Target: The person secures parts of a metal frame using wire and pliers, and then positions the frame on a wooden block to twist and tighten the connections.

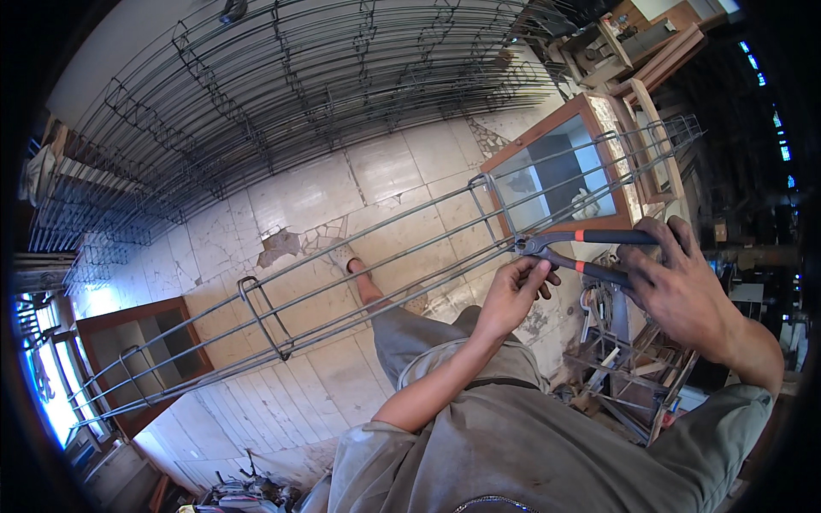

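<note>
A long cage of thin steel bars [402, 296] stretches diagonally across the view in front of me, with rectangular stirrups spaced along it. My right hand [688, 286] grips a pair of pincers [609, 237] with black and orange handles, which are spread apart. The pincers' jaws are at the cage's near bars, close to a stirrup [499, 205]. Just below the jaws, my left hand [513, 297] is closed in a pinch against the bars. What lies between its fingertips is too small to make out.
Many finished steel cages [282, 94] are stacked beyond, along the far side. Wood-framed glass cabinets [603, 158] support the cage near its right end and another [205, 355] near its left. A metal rack with scraps [616, 376] stands at lower right. The tiled floor [385, 175] is cracked.
</note>
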A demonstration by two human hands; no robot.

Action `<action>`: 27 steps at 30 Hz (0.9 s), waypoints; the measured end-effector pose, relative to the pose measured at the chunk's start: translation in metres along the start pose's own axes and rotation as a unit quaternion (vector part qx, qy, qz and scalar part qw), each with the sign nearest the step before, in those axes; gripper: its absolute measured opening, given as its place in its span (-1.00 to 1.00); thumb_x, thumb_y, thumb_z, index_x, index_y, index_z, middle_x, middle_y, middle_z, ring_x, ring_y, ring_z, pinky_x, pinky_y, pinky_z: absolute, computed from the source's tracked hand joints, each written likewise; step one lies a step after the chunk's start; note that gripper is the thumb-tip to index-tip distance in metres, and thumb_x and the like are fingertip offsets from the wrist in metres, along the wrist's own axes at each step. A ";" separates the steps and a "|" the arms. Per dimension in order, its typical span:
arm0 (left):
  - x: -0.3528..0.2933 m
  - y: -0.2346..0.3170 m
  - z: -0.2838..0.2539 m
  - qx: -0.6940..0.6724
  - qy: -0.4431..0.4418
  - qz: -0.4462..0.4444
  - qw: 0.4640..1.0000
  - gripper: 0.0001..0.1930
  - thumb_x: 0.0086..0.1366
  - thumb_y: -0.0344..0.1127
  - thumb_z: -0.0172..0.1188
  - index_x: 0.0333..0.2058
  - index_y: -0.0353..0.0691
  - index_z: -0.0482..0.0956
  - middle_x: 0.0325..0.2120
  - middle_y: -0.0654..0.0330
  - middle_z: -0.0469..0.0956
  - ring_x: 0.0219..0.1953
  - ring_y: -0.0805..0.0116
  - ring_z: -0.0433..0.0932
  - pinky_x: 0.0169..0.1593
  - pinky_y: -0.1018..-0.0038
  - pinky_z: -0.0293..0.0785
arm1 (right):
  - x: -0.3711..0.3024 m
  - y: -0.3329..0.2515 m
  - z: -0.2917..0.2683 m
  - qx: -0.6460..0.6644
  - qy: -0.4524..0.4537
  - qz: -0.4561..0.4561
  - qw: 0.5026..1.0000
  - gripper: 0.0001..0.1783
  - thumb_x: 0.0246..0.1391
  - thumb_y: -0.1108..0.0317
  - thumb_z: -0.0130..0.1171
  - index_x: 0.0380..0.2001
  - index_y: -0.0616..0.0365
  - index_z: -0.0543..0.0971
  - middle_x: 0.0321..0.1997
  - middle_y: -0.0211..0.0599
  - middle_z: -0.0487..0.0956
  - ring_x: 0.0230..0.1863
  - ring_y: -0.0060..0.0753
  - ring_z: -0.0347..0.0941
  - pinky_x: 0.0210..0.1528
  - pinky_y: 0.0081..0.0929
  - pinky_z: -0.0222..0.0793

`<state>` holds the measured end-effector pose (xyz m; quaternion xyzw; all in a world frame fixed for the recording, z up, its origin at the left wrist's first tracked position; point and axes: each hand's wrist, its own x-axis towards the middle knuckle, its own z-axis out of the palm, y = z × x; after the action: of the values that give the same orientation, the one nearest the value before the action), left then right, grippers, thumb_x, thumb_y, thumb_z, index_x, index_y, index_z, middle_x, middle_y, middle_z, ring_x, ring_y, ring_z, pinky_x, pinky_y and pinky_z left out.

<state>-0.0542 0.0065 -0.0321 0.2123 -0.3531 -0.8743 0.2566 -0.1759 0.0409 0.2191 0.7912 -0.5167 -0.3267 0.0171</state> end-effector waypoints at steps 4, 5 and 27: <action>0.003 -0.003 0.006 -0.033 0.004 -0.013 0.999 -0.67 0.45 -0.13 0.04 -0.20 -0.32 0.57 -0.40 0.23 0.63 -0.46 0.57 0.46 -0.33 0.58 0.35 | 0.002 0.010 0.005 0.003 0.002 -0.005 1.000 -0.69 -0.04 0.24 0.23 -0.30 0.26 0.67 0.04 -0.29 0.51 0.30 -0.02 0.18 0.33 0.10 0.06; 0.004 -0.003 0.007 -0.039 0.009 -0.015 0.999 -0.68 0.45 -0.14 0.05 -0.21 -0.33 0.57 -0.41 0.23 0.63 -0.47 0.57 0.46 -0.35 0.58 0.34 | 0.002 0.013 0.006 0.006 0.004 -0.007 1.000 -0.69 -0.05 0.23 0.24 -0.31 0.25 0.67 0.04 -0.29 0.52 0.30 -0.02 0.19 0.33 0.09 0.06; -0.035 0.015 0.040 0.290 0.103 0.314 0.898 -0.63 0.20 -0.27 0.32 -0.03 -0.23 0.51 -0.10 0.08 0.52 -0.15 0.20 0.51 -0.06 0.36 0.43 | 0.014 0.011 0.002 0.084 0.009 0.075 0.994 -0.56 0.00 0.19 0.30 -0.13 0.22 0.45 -0.18 -0.01 0.55 -0.21 -0.05 0.54 -0.11 -0.13 0.44</action>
<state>-0.0447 0.0383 0.0117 0.2441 -0.6111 -0.5804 0.4797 -0.1825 0.0247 0.2150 0.7518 -0.6000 -0.2727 -0.0201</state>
